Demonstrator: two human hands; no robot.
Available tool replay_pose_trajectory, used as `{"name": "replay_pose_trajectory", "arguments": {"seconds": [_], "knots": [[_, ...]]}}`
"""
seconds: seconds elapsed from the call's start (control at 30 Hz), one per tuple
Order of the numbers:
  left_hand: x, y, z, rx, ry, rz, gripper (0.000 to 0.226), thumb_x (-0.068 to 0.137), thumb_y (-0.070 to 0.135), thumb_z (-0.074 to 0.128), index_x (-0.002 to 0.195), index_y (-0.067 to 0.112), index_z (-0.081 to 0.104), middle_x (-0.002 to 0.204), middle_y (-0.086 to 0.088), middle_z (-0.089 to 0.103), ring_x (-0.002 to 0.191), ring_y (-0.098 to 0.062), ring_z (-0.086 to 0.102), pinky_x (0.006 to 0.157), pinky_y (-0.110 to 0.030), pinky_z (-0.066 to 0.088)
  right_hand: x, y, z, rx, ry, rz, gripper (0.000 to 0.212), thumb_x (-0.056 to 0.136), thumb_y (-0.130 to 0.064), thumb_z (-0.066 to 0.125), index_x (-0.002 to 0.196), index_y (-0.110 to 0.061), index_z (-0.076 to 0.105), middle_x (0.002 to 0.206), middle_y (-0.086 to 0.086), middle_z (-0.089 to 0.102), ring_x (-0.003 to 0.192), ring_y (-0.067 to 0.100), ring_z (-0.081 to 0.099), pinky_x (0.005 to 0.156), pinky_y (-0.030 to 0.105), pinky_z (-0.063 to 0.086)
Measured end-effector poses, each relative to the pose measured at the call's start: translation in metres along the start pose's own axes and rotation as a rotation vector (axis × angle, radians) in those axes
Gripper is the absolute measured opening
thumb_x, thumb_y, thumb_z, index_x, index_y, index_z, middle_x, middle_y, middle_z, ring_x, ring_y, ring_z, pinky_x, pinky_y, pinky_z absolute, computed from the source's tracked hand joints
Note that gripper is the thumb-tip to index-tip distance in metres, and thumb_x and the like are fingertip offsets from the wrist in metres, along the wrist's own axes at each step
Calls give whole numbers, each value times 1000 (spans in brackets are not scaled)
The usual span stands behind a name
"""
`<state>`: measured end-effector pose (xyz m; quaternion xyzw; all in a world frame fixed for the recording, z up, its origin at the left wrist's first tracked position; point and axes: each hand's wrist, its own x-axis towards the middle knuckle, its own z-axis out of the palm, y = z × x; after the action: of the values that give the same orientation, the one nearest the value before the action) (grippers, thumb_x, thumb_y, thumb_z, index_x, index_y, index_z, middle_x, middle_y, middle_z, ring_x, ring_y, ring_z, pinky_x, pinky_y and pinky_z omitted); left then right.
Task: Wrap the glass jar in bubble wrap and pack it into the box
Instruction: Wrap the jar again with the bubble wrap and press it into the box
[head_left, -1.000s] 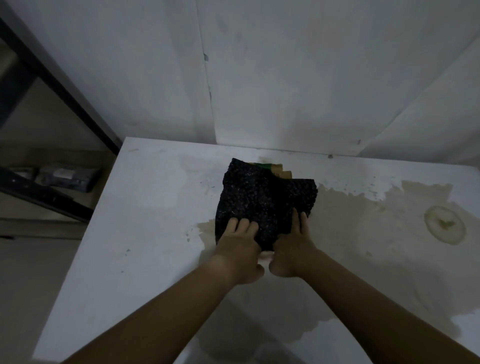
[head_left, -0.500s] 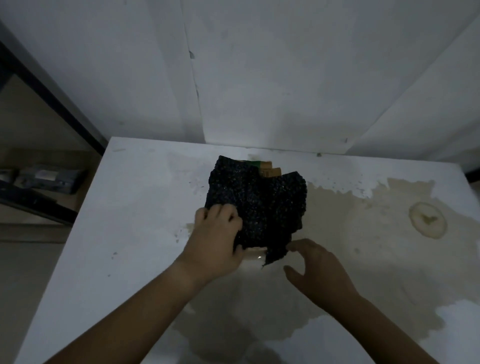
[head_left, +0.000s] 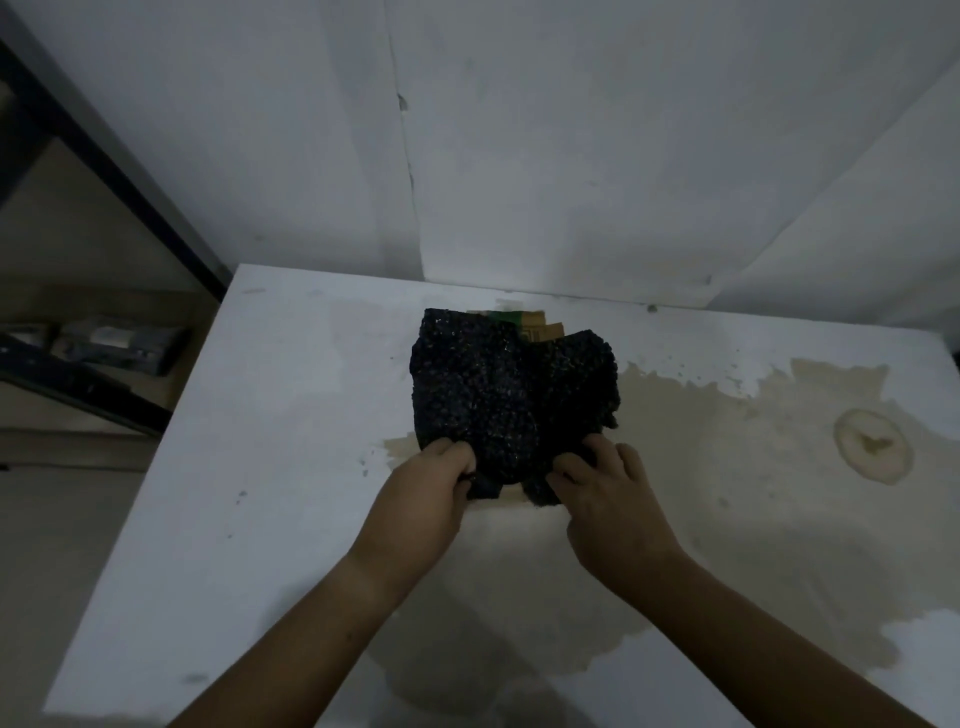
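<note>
Head view: both hands pinch near edge of black wrap (head_left: 511, 395), frame centre, on desk (head_left: 291, 415); left hand (head_left: 423, 493), right hand (head_left: 605, 493). Jar hidden, presumably inside. Box (head_left: 537, 327) behind, mostly covered. Risks: loose flaps unroll; thin grip lets jar slide out, roll.

No legible text; print on cardboard box (head_left: 540, 325) behind bubble wrap (head_left: 509, 395) too blurred.

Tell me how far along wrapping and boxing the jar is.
Done: black bubble wrap covers the bundle; no glass shows. In hand: left hand and right hand pinch its near edge. Left: packing; only a cardboard corner shows behind.
</note>
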<state>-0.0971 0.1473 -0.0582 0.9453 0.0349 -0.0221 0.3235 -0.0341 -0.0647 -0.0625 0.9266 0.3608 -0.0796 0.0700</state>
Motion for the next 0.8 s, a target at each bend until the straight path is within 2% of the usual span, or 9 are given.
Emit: {"name": "replay_pose_trajectory", "arguments": {"seconds": [0.1,0.23,0.33,0.43,0.57,0.6,0.7,0.73,0.8], "knots": [[5,8,0,-15,53,35,19,86,-1,57,80,16,51,83,5,52,69,-9,49,59,-28,45,18,-10,-13,-58,-191,-14,34,82,-22,57,115,-19,66,120,0,57,136,41,19,110,51,21],[7,11,10,106,-31,110,18,82,1,55,74,17,60,74,4,59,68,-15,54,60,-32,38,31,-18,-18,-151,-298,9,38,88,-30,46,123,-21,60,132,3,50,141,44,3,115,54,7],[-2,15,21,386,-63,156,18,69,12,53,74,23,66,73,8,62,98,-24,51,71,-34,26,27,-16,-17,-100,-323,15,42,87,-30,49,126,-19,57,137,3,45,144,43,-2,118,56,0],[-3,20,24,493,-112,130,27,56,15,52,76,19,69,74,5,64,109,-32,45,77,-37,25,20,-10,-19,27,-245,24,39,84,-29,51,120,-19,61,129,-1,54,144,39,9,117,49,6],[4,20,24,517,-124,110,20,49,14,48,62,18,63,63,2,58,97,-31,52,79,-37,26,11,-12,-22,133,-36,0,20,69,-27,65,88,-25,72,88,-6,72,132,42,40,106,46,16],[7,20,25,519,-139,132,19,50,13,49,61,18,63,63,2,58,96,-30,53,79,-36,26,10,-13,-20,136,-51,0,19,68,-27,66,86,-26,72,89,-5,73,137,44,34,109,50,10],[12,15,25,564,-149,206,19,52,13,52,61,19,67,64,4,56,95,-30,53,77,-35,25,17,-18,-11,143,-184,69,30,81,-26,57,108,-28,69,124,1,65,148,41,-8,107,53,-28],[11,14,25,563,-151,210,21,52,13,52,63,20,69,66,5,56,96,-29,54,77,-35,24,19,-19,-9,132,-216,76,34,83,-25,54,114,-28,67,133,4,59,146,40,-17,105,52,-32],[8,10,24,542,-148,227,29,52,12,53,72,19,72,73,5,58,100,-28,53,78,-35,24,28,-23,-6,82,-279,93,43,86,-25,51,128,-26,60,146,11,46,145,42,-21,110,56,-25]]}}
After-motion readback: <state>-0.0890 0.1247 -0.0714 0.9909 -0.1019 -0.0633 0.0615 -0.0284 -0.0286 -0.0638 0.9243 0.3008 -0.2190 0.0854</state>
